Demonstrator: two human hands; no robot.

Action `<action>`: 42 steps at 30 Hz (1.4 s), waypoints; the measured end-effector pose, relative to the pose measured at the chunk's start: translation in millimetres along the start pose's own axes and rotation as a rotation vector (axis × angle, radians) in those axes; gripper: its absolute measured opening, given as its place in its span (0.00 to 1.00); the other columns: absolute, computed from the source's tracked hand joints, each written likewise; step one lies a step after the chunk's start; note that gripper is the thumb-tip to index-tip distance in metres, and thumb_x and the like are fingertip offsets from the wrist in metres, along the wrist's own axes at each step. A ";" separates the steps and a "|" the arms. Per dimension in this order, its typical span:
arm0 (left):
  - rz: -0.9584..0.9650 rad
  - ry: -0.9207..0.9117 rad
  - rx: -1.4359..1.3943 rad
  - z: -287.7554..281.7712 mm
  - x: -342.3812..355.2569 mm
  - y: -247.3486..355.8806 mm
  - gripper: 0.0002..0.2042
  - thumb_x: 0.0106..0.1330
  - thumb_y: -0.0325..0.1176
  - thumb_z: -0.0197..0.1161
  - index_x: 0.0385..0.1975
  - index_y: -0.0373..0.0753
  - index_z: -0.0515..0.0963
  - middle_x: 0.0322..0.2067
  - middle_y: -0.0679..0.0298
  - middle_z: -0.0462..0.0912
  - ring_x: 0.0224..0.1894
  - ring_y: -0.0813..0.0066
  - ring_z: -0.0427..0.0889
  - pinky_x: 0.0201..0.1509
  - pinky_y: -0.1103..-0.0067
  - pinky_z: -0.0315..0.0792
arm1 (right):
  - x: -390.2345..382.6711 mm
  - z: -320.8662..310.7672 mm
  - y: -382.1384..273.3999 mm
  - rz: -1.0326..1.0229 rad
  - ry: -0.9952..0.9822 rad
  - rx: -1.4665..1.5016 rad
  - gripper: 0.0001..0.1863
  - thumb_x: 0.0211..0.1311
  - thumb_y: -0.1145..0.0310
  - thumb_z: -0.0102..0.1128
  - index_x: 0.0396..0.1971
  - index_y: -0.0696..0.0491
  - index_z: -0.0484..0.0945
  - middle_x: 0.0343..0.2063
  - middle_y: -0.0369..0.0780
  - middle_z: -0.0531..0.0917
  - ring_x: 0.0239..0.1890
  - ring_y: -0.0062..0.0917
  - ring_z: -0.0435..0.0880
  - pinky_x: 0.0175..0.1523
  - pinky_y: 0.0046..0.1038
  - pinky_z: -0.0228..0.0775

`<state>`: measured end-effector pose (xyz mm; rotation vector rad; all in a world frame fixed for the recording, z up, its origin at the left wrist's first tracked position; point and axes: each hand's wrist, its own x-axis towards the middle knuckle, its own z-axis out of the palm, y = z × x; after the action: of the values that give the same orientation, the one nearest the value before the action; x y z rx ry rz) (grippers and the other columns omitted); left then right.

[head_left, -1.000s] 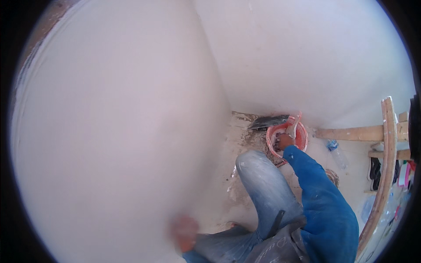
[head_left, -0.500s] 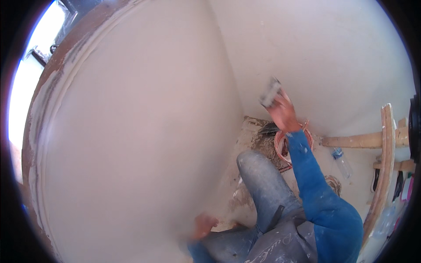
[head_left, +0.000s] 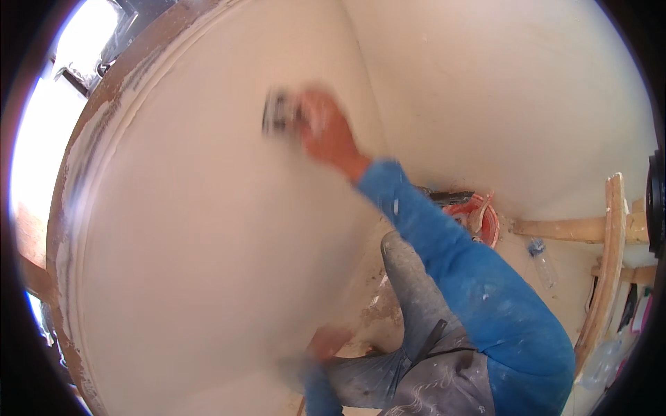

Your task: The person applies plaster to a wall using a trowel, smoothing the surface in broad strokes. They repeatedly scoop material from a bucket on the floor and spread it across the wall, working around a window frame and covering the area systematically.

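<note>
My right hand, blurred by motion, is closed around a flat grey-and-black hand tool with whitish smears. It is too blurred to tell whether the tool is a scraper or a sanding block. It is at the smooth off-white left wall, a little left of the inside corner; whether it touches the wall I cannot tell. Low down by my bent knee hangs my left hand, its fingers smeared by motion, close to the lower part of the same wall. I see nothing plainly held in it.
A red bucket stands at the corner's foot, partly behind my right arm. Beyond it, a dark object lies on the floor. To the right are a plastic bottle and a wooden frame. Brown trim edges the left wall.
My right hand has swung with the tool from the right-hand wall across the corner to the left wall. The red bucket is now partly covered by my arm. My left hand has shifted slightly.
</note>
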<state>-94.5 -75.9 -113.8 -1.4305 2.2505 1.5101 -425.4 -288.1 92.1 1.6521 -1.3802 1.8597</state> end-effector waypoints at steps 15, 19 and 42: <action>0.133 -0.089 0.352 1.2 15.9 46.7 0.26 0.63 0.48 0.64 0.50 0.32 0.74 0.41 0.50 0.84 0.44 0.57 0.84 0.50 0.69 0.76 | -103.4 8.8 0.5 -0.217 -0.111 0.018 0.21 0.51 0.70 0.60 0.49 0.49 0.78 0.50 0.43 0.78 0.57 0.45 0.72 0.58 0.52 0.60; 0.158 -0.015 0.351 1.1 21.4 35.9 0.26 0.63 0.48 0.64 0.51 0.31 0.74 0.41 0.49 0.84 0.43 0.58 0.85 0.49 0.69 0.76 | -195.0 1.1 6.7 -0.202 -0.553 -0.073 0.21 0.54 0.71 0.59 0.51 0.42 0.77 0.54 0.41 0.77 0.60 0.42 0.71 0.61 0.58 0.52; -0.023 0.080 0.110 13.7 26.2 4.3 0.25 0.62 0.46 0.66 0.50 0.32 0.73 0.40 0.49 0.83 0.42 0.56 0.83 0.47 0.68 0.76 | -38.4 49.6 -65.9 -0.227 -0.076 0.260 0.23 0.50 0.68 0.64 0.50 0.45 0.78 0.47 0.39 0.79 0.52 0.38 0.75 0.54 0.46 0.63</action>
<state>-117.8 -82.2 -131.4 -1.5053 2.3132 1.3233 -335.3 -280.8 81.8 1.9318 -0.9591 1.9222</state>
